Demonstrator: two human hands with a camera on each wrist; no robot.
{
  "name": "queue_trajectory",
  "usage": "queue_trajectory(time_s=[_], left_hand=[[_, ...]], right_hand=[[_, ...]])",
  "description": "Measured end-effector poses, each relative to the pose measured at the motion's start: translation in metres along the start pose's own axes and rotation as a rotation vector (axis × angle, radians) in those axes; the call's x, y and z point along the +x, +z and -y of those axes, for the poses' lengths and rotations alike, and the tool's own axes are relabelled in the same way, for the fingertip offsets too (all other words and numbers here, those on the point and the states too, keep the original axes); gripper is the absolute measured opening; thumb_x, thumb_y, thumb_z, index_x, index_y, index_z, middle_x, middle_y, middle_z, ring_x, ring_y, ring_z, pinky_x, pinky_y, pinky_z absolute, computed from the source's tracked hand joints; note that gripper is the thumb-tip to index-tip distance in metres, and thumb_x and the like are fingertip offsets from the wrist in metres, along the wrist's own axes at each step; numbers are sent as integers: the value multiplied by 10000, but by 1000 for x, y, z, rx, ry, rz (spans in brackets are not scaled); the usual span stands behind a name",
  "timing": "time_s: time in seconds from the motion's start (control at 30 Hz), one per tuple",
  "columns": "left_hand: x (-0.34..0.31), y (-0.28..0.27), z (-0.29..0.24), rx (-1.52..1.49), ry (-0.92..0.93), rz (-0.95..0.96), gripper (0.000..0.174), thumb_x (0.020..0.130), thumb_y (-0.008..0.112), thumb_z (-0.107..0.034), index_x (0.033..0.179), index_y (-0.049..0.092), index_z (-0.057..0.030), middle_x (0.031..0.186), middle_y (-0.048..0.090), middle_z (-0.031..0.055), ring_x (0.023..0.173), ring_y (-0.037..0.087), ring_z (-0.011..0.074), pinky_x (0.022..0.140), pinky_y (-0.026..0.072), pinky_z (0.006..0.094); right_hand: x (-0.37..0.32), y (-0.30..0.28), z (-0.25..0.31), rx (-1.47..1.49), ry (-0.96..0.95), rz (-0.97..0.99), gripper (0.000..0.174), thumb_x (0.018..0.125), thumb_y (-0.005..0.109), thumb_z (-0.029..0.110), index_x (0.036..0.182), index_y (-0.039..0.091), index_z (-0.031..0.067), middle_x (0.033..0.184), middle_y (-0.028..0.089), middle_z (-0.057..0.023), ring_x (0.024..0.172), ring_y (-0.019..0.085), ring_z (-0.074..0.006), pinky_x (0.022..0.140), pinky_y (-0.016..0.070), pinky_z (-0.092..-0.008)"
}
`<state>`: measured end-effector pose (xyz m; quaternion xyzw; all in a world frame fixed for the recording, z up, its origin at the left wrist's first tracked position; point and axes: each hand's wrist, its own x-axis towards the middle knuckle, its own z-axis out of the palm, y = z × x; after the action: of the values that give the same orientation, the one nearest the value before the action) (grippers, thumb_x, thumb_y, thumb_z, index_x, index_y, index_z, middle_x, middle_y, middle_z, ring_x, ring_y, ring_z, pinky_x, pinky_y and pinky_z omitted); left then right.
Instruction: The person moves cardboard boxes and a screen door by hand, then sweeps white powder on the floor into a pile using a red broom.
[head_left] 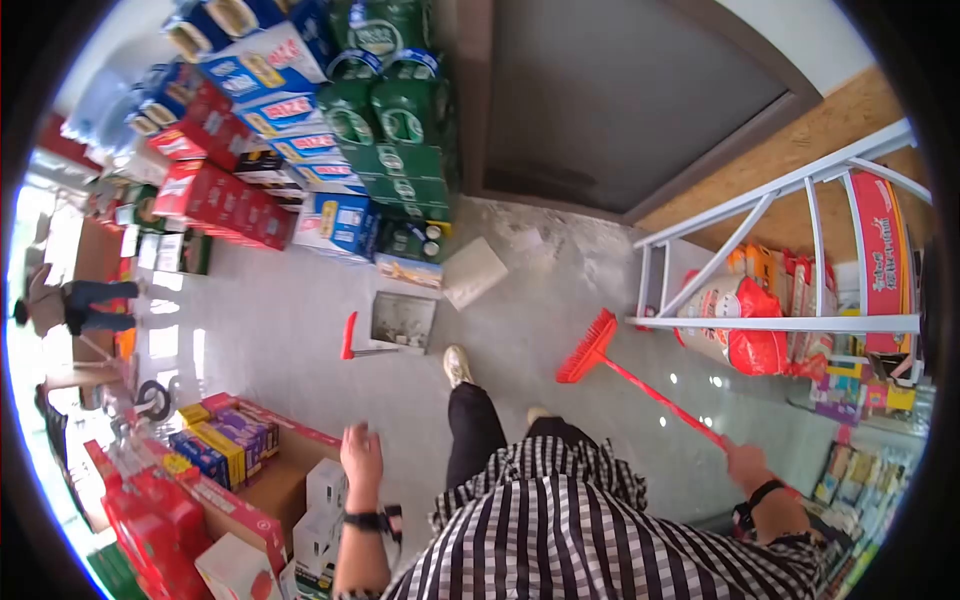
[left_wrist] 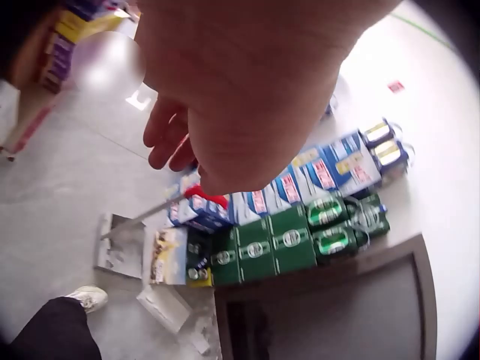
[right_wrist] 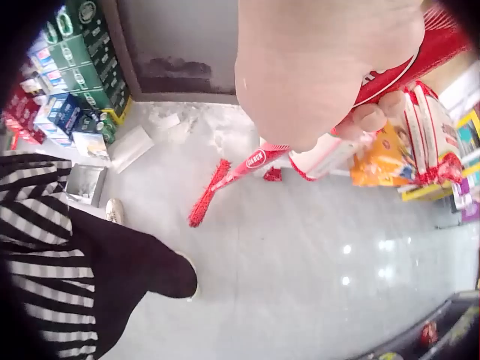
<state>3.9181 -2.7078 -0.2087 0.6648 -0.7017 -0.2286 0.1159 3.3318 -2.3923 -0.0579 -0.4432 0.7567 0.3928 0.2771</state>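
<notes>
My right hand (head_left: 747,467) grips the red handle of a broom (head_left: 650,386), fingers curled round the shaft. Red bristles (right_wrist: 210,193) of the broom are down at the floor, to the right of my feet. My left hand (head_left: 362,458) hangs over the floor with loosely bent fingers and holds nothing. Ahead of it is a grey dustpan (head_left: 402,322) with bits of debris inside and a red grip (head_left: 349,335) on its handle. In the left wrist view, the red grip (left_wrist: 204,196) shows just past my left hand.
Stacked beer cartons (head_left: 400,180) and red boxes (head_left: 220,200) stand ahead left. Flat cardboard (head_left: 475,272) lies by a dark mat-like panel (head_left: 630,100). A metal rack (head_left: 780,322) with bagged goods is at right. An open carton (head_left: 275,485) flanks my left hand; another person (head_left: 85,300) stands far left.
</notes>
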Motion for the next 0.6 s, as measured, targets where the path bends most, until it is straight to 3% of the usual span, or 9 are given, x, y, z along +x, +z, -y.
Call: queue_trajectory(time_s=[0.13,0.2,0.3,0.37,0.5,0.6], left_hand=[[134,35,-83,-278,91,344,215,755,592,-128,947,563,-37,861,599,144,778,590,298,676,463,392],[178,82,-102,-253,256,441,212,767,586,-154,947,562,-45,872,603,147,788,599,295,672,468,394],[225,163,-118,-64,303,619,214,783,566,-193,943,558,-52,904,600,152,827,596,309,697,475,402],[243,217,-117,211,375,746,232,788,549,-223,943,554,-49,945,591,164,865,586,331,735,477,415],[263,338,-87,352,368,885,249,783,544,-219,956,548,-39,966,582,176,885,576,349,760,474,429],[266,421,-65,405,355,866,238,779,532,-183,955,537,-23,974,577,171,931,566,326,763,480,417]], right_hand=[[-14,-10,32,69,137,201,438,823,474,182,1252,385,179,703,619,-139,697,612,-339,628,475,-463],[7,1,49,98,159,253,401,819,477,178,1214,407,167,701,618,-143,692,611,-344,622,473,-469],[29,39,66,134,195,344,403,824,478,189,1218,396,186,722,621,-147,700,614,-337,619,475,-468],[44,58,70,143,199,383,444,832,476,203,1261,364,216,746,624,-147,715,618,-325,622,479,-461],[51,48,79,179,343,579,497,833,498,200,1292,311,154,697,610,-138,652,607,-343,585,469,-460],[34,93,81,199,411,596,477,845,504,211,1292,349,143,688,601,-156,630,602,-340,578,465,-459]])
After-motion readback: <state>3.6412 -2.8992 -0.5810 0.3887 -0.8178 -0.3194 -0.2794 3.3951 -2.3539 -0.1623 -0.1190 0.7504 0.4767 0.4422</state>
